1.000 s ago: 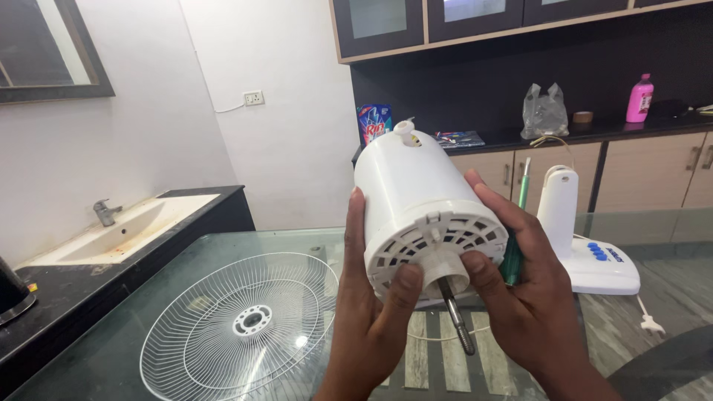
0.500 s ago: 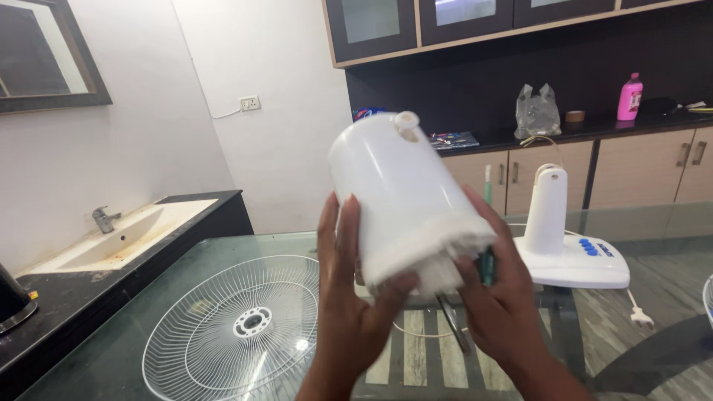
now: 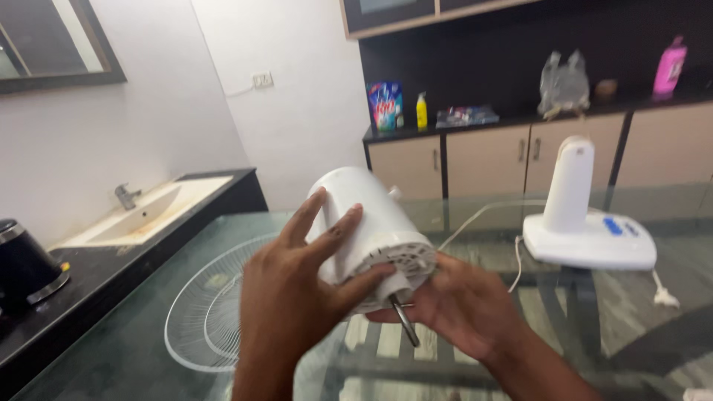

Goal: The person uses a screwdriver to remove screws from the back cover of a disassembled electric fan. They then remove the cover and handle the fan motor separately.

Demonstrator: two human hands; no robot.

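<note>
Currently we grip the white cylindrical plastic fan motor housing (image 3: 369,223) above the glass counter (image 3: 134,327), its metal shaft (image 3: 405,323) pointing toward us. Our left hand (image 3: 293,293) clamps its side, fingers spread over the casing; our right hand (image 3: 464,304) cups it from below. Beneath lies the white wire fan guard (image 3: 212,319). Farther right stands the white fan base (image 3: 587,230). Beyond left sits the white sink (image 3: 141,215).

Home kitchen-dining room: sink (image 3: 141,215) with tap on left, glass table (image 3: 475,223), far cabinets (image 3: 483,160), detergent pack (image 3: 385,105).
</note>
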